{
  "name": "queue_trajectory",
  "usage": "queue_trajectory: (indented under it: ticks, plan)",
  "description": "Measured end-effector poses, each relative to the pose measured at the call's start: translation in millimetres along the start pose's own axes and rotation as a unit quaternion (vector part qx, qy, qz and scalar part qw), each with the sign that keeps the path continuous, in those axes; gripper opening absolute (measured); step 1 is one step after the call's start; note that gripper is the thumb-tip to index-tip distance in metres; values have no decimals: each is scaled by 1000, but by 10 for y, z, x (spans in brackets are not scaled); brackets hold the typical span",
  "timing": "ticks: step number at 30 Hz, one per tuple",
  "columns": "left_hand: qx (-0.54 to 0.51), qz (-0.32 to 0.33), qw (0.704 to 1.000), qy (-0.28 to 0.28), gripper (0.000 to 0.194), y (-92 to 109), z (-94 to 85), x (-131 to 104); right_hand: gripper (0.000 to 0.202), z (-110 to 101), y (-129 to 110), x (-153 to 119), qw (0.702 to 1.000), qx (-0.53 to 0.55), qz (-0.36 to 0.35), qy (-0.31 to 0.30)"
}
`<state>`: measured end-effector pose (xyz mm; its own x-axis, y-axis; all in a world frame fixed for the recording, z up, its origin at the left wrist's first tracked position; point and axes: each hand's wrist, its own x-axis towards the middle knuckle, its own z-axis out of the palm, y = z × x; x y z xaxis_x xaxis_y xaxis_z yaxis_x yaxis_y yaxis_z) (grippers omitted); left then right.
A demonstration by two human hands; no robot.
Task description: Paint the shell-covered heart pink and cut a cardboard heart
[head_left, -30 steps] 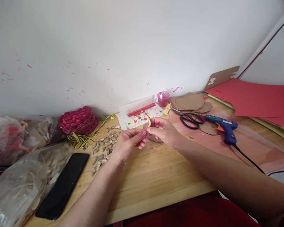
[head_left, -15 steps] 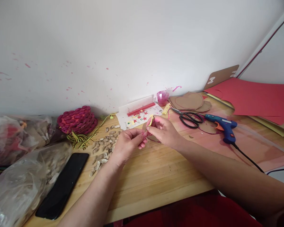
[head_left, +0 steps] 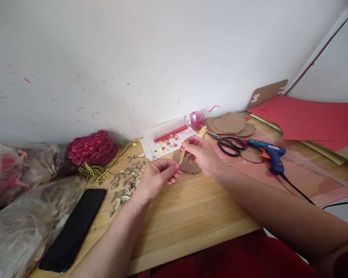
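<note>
A thin yellow strip (head_left: 182, 156), perhaps paper, runs slantwise between my two hands. Its lower end is pinched between thumb and fingers of my left hand (head_left: 161, 173). My right hand (head_left: 202, 153) grips the upper end, fingers curled. Below and behind them lies a brown cardboard piece (head_left: 193, 166), partly covered by the right hand. Just beyond, small red and yellow stars (head_left: 174, 139) are scattered on a white sheet (head_left: 147, 146) with a red strip (head_left: 171, 133). Peanut shells (head_left: 127, 179) are spread left of my left hand.
Black-handled scissors (head_left: 230, 146) and a blue glue gun (head_left: 268, 152) with a cord lie right. Heart-shaped cardboard (head_left: 229, 124) and a pink-stained cup (head_left: 197, 119) stand near the wall. Left are a phone (head_left: 75, 227), plastic bags (head_left: 26, 224) and a stack of magenta pieces (head_left: 91, 148).
My hands have drawn slightly apart, and a longer length of the yellow strip now shows between them. The view has shifted a little.
</note>
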<state>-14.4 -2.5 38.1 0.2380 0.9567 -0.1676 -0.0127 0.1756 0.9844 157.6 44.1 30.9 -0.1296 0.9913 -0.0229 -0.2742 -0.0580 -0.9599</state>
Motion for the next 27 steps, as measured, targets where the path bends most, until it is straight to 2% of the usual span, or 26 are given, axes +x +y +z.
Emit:
queue_trajectory:
  ticks: [4,11,15,19,27]
  plan:
    - [-18,-20,1000,-2,32,1,-26,21,34,-47,3,19,999,8,-3,-31]
    - [-29,-37,999,-9,32,24,-32,22,41,-85,-14,23,997,-24,33,-73]
    - [-33,-33,999,-7,30,22,-60,21,27,-93,-18,19,992,-58,47,-105]
    - [-54,-20,998,3,25,22,-98,21,13,-93,-28,29,986,-105,27,-123]
    - [-60,-14,998,5,21,34,-115,38,31,-82,-65,-11,965,-130,69,-218]
